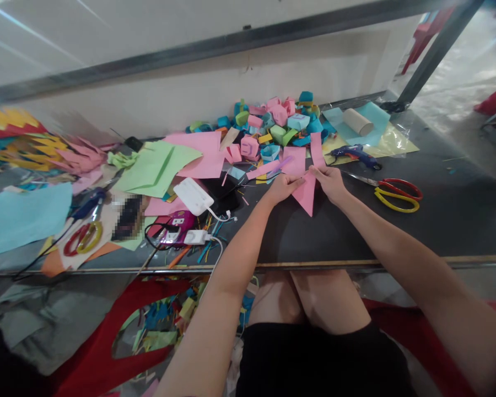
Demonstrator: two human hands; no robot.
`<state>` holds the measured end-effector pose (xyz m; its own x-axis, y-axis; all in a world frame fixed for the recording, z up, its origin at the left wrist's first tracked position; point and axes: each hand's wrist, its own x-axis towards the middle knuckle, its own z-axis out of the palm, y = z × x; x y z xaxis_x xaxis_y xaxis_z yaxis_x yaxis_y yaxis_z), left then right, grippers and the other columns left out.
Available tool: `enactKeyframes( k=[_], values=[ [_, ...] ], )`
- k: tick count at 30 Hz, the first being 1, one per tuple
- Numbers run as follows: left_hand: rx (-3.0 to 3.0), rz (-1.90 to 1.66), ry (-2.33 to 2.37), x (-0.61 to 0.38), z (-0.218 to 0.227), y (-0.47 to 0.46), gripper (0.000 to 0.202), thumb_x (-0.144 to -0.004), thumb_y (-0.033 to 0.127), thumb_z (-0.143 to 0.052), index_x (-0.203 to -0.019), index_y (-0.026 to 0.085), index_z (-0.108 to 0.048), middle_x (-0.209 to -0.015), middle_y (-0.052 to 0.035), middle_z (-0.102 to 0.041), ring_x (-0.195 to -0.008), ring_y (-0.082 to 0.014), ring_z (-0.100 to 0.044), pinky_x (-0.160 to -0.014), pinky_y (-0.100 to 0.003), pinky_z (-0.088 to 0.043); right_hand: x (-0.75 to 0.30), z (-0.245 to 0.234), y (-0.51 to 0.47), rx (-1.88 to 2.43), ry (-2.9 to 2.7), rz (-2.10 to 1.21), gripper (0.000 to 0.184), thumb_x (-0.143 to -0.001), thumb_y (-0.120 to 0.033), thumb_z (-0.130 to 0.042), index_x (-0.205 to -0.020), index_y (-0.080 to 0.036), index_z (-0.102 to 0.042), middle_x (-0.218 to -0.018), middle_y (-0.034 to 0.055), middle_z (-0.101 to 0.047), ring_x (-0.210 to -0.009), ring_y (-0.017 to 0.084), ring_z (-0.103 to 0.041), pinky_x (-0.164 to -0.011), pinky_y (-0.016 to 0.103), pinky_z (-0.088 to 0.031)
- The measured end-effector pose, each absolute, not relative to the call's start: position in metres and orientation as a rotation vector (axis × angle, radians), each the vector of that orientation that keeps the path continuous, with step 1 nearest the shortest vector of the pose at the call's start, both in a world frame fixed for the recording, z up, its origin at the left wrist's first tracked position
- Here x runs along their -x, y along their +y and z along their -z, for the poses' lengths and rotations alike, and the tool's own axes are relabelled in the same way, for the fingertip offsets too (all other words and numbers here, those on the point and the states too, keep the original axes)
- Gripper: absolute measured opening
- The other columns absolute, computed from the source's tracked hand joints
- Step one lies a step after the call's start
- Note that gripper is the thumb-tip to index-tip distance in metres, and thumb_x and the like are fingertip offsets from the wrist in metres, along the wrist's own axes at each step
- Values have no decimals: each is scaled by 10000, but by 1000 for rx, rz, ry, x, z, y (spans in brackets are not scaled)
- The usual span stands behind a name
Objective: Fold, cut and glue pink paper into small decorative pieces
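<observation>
Pink paper: the pink paper (pixel 305 197) is between the hands, above the dark table (pixel 458 215), with one sharp corner pointing down toward the person.
Left hand: the left hand (pixel 285 188) pinches the paper's left side between thumb and fingers.
Right hand: the right hand (pixel 329 181) pinches it near the top, fingertips close to the left hand's (they are small and soft here, so whether they touch is hard to tell).
Pink strips: just beyond the hands, a pink strip (pixel 316 148) and a pink square (pixel 295 160) lie on the table.
Scissors: to the right of the right hand, scissors (pixel 398 194) with one red and one yellow handle, blades toward the hand.
Glue gun: a blue glue gun (pixel 357 156) lies beyond the scissors.
Tube: farther back, a cardboard tube (pixel 357 122) lies on its side on a light blue sheet (pixel 378 124).
Heap: against the wall, a heap (pixel 278 116) of small folded paper pieces in pink, blue, green and yellow.
Left side: green sheets (pixel 149 171), a white power bank (pixel 193 196) with its cable, and a purple power strip (pixel 181 225).
</observation>
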<state>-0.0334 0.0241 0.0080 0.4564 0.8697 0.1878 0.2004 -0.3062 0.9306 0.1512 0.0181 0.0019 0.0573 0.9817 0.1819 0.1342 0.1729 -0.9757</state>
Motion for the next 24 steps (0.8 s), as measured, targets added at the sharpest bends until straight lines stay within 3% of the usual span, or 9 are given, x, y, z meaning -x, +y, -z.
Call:
enactKeyframes(
  k=[5, 11, 17, 24],
  values=[
    [-1748, -896, 906, 34, -6, 26, 688, -777, 720, -693, -517, 204, -319, -515, 62, -268, -503, -56, -257, -496, -260, -215, -152, 2, 20, 1123, -1332, -897, 570, -786, -740, -703, -713, -177, -753, -587, 15, -622, -548, 132, -512, -535, 282, -417],
    [-1587, -713, 894, 35, -9, 24, 463, -819, 584, -756, -738, 136, -672, -576, 10, -608, -516, -84, -580, -550, -223, -471, -154, 3, 20, 1135, -1352, -693, 548, -851, -707, -640, -777, -185, -792, -739, 37, -715, -671, 158, -609, -648, 295, -453],
    [-1574, -681, 900, 34, -14, 22, 349, -843, 451, -779, -797, 108, -732, -546, 24, -609, -442, -55, -551, -484, -187, -419, -153, 1, 21, 1172, -1268, -723, 531, -848, -701, -648, -753, -191, -762, -719, 31, -675, -668, 161, -593, -630, 297, -454],
    [-1601, -808, 1032, 34, -7, 24, 443, -848, 518, -751, -643, 139, -645, -467, 30, -562, -435, -55, -533, -480, -175, -384, -157, 0, 25, 1161, -1222, -1052, 537, -703, -698, -798, -634, -190, -638, -569, -3, -555, -548, 139, -517, -517, 283, -429]
  ],
)
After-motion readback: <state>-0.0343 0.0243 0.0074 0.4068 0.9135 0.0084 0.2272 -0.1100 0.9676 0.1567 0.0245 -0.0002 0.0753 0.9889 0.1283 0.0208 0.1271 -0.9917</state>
